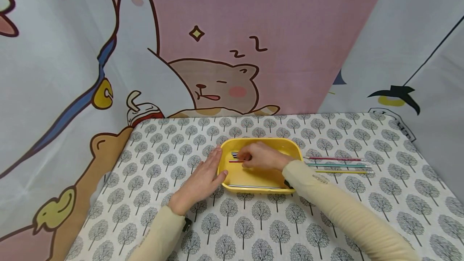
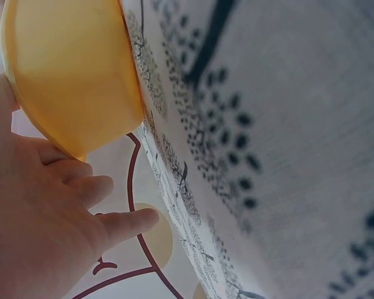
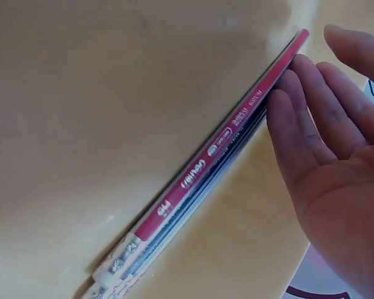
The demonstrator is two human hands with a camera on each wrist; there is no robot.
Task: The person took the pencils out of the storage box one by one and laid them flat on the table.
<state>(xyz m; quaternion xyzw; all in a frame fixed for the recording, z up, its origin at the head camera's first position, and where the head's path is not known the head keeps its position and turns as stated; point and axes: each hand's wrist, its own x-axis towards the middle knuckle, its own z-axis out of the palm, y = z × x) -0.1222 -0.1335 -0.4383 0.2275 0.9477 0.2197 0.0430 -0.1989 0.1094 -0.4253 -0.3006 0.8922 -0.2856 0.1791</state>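
Note:
A yellow plastic tray (image 1: 253, 176) stands on the table, and my left hand (image 1: 201, 180) rests against its left end with fingers extended and thumb at the rim. In the left wrist view, fingers of that hand lie along the tray's outer wall (image 2: 81, 75). My right hand (image 1: 262, 156) is inside the tray, fingertips right at a small bundle of pencils. A red pencil (image 3: 206, 152) with a white eraser end lies on top of darker pencils (image 3: 221, 159); the thumb stands apart from them. Another thin pencil (image 1: 253, 187) lies along the tray's near side.
Right of the tray, a red pencil (image 1: 337, 158), a teal pencil (image 1: 337, 165) and a yellow pencil (image 1: 344, 171) lie side by side. A tree-patterned cloth (image 1: 261, 228) covers the table. Behind hangs a cartoon-printed curtain (image 1: 290, 51).

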